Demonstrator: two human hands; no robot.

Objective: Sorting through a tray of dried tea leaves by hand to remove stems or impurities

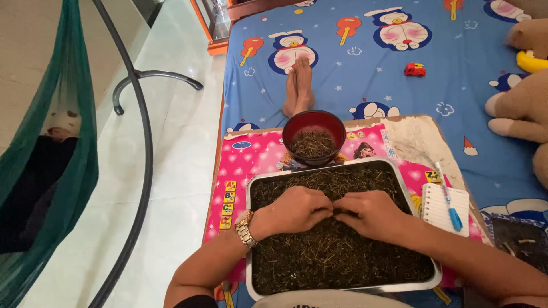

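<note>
From the head camera, the left hand (297, 208) and right hand (371, 212) rest knuckles-up in the middle of a metal tray (256, 188) filled with dark dried leaves and stems (331, 256); their fingertips meet and pinch together over the leaves, though what they grip is too small to tell. Just beyond the tray stands a dark red bowl (314, 121) holding more of the same bits; a notepad (442, 208) with a blue pen (451, 212) lies to the right.

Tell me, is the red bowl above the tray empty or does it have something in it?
Partly filled: the red bowl holds a heap of dark dried bits.
</note>
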